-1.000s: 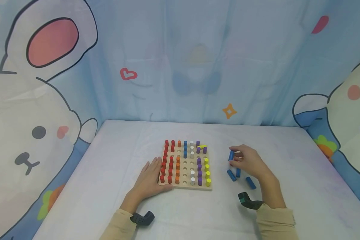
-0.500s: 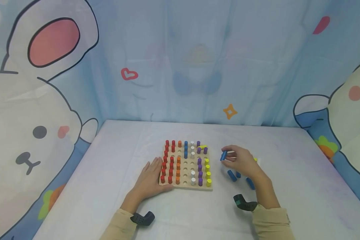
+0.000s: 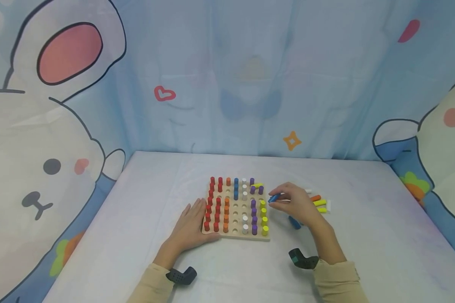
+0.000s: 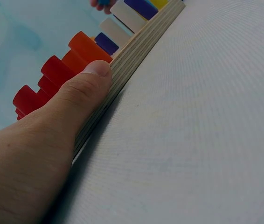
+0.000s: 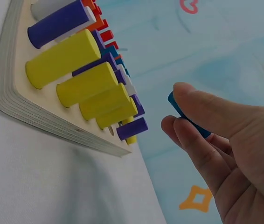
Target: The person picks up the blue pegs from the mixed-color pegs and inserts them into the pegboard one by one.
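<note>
A wooden pegboard stands upright pegs in columns of red, orange, blue, white, purple and yellow. My left hand rests against its left side with straight fingers, and the thumb lies along the front edge. Between thumb and fingertips my right hand pinches a blue peg, just off the board's right edge. The right wrist view shows that blue peg tilted, partly hidden by the fingers. Bare holes show in the middle columns, and one yellow peg lies across the board's back right.
Right of the board, a loose blue peg lies below my right hand. Beyond that hand lie an orange peg, yellow pegs and a partly hidden white peg. A white cloth covers the table, backed by a printed curtain.
My right hand has carried the blue peg leftward to the board's right edge, tilting it flatter. Orange and yellow pegs behind that hand have come into view. The left hand has stayed put.
</note>
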`<state>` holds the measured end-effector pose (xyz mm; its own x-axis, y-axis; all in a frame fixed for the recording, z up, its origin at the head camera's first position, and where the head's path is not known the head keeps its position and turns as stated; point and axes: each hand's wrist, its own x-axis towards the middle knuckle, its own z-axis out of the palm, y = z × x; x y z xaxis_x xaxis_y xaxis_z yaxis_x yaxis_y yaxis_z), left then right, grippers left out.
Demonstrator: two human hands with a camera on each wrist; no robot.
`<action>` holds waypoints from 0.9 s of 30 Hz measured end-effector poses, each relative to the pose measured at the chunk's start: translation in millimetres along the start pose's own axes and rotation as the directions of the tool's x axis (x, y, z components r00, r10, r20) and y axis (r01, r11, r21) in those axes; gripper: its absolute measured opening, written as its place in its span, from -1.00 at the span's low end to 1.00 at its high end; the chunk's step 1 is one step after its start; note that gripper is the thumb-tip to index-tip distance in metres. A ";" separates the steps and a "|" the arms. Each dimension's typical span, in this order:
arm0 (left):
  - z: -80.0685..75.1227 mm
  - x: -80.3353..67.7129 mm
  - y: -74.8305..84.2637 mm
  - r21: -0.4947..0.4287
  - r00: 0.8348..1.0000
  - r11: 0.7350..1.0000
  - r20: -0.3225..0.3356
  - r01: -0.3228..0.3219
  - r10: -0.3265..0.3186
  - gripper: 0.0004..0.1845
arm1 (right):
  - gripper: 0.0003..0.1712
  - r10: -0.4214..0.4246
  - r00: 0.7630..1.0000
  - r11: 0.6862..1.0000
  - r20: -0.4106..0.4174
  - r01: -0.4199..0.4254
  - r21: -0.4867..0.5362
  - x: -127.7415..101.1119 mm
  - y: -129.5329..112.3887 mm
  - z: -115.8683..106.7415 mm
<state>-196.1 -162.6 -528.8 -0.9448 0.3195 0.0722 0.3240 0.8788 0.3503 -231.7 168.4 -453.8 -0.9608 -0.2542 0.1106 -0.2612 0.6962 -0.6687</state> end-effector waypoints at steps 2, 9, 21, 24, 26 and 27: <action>0.3 0.2 -0.1 0.003 1.000 1.000 0.000 -0.002 0.002 0.26 | -0.67 0.002 1.000 1.000 0.005 -0.001 -0.009 -0.1 -1.6 1.4; 0.2 1.1 -0.1 0.007 1.000 1.000 0.003 0.001 -0.001 0.26 | -0.74 -0.041 0.999 0.997 -0.031 0.039 -0.059 -0.7 -8.6 5.9; 1.0 1.2 -0.9 0.013 1.000 1.000 0.006 0.007 -0.007 0.25 | -0.80 0.015 1.000 1.000 -0.019 -0.015 0.012 -0.9 -33.6 21.2; 0.2 0.6 -0.5 0.015 1.000 1.000 0.010 0.008 -0.008 0.25 | -0.83 -0.016 0.999 1.000 -0.047 0.016 -0.015 -0.7 -41.7 26.8; -0.5 0.4 -0.3 0.014 1.000 1.000 0.011 0.006 -0.006 0.25 | -0.82 -0.029 0.997 0.999 -0.077 0.027 -0.031 -0.7 -47.5 31.4; -0.8 0.3 -0.1 0.015 1.000 1.000 0.011 0.005 -0.006 0.25 | -0.81 -0.028 0.995 0.999 -0.091 0.025 -0.037 -0.6 -50.2 34.0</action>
<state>-196.4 -162.9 -528.1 -0.9460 0.3183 0.0604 0.3195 0.8858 0.3366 -214.8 110.8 -445.3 -0.9574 -0.2116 0.1962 -0.2886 0.7137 -0.6383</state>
